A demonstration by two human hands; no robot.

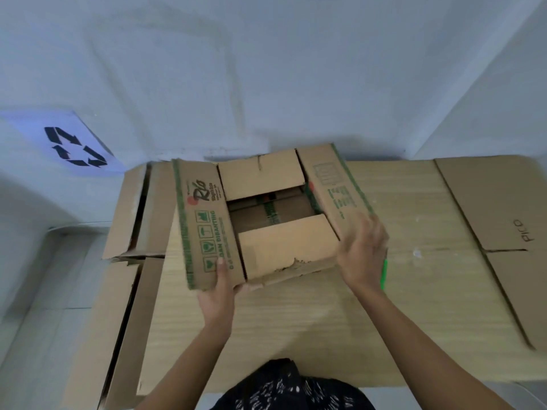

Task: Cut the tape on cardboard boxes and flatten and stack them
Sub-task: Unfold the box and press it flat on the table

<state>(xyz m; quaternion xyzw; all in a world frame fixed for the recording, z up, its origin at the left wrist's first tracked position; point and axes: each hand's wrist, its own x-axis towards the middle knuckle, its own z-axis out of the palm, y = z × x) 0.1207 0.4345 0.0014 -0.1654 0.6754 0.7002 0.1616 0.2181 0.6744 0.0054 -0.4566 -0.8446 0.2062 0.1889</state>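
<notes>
Most lt fingers (pixel 248 287) under box (pixel 204 232) — rt hand (pixel 362 250) blurred.

Both bare arms reaching up from the bottom edge. Left hand (pixel 217 291) at centre, gripping a box (pixel 204 232) corner, thumb on top. Right hand (pixel 362 253) centre-right, blurred, fingers stretched against the box.

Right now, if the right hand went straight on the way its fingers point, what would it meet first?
Most likely the box's right-side flap: the right hand points up and left, fingertips blurred at that flap's edge. Whether they already touch it is unclear.
</notes>
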